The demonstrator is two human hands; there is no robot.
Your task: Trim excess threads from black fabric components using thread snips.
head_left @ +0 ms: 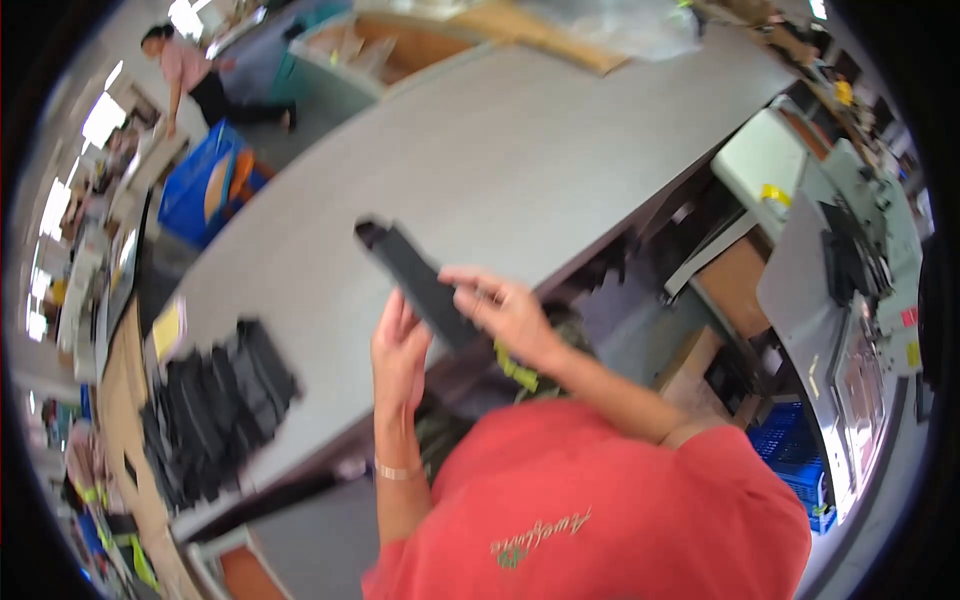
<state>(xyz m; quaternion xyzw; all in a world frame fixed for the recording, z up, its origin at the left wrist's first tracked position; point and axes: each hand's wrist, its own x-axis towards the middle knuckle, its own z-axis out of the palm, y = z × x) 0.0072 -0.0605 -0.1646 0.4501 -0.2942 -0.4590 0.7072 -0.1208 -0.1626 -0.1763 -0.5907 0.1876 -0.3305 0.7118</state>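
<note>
Between my two hands is a long, flat dark grey piece [418, 275], seemingly folded fabric, slanting over the table's near edge. Its far left end looks black and open, though blur hides the detail. My left hand [401, 352] grips its left side from below, fingers up along the edge. My right hand [503, 308] is closed at the piece's right edge, thumb and fingers pinched near its middle. A pile of similar dark grey and black pieces [215, 405] lies on the table to the left.
The grey table [560, 150] curves across the view. Behind the pile lies a yellow pad [168, 328]. A blue bin [205, 185] stands beyond the left edge, near another person [195, 75]. Cardboard and clear plastic [640, 30] lie at the far side. At right are machines and a blue crate [790, 445].
</note>
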